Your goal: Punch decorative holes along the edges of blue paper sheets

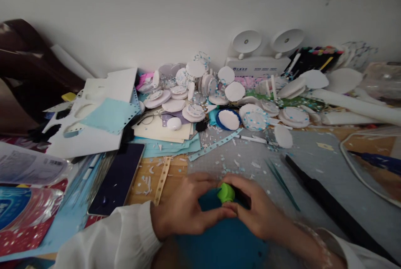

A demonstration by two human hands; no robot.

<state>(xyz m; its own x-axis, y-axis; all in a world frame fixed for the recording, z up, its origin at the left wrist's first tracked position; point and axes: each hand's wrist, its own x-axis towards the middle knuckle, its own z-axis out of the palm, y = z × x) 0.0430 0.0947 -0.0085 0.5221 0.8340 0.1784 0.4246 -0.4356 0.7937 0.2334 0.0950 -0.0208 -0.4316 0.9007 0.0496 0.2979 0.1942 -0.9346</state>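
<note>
Where the hands meet: a green tool sits between them, low at the centre, above a grey mat.
Right hand: closed around the green tool, thumb and fingers on it.
Left hand: gripping a blue sheet, thumb across its face, fingertips near the green tool.
Black holder: at the back right, filled with markers, their coloured ends showing.
Clear plastic box: far right, cut off by the frame; contents too faint to tell.
Clear package: left edge, also cut off, bearing a blue label.
Dark patch: beside the green tool, shaded by the right hand; whether it belongs to the tool, I cannot tell.
Green tool's look: bright lime, rounded, partly covered by fingers.
Blue sheet's look: deep blue, blurred, 1 small dark spot near the lower right.
</note>
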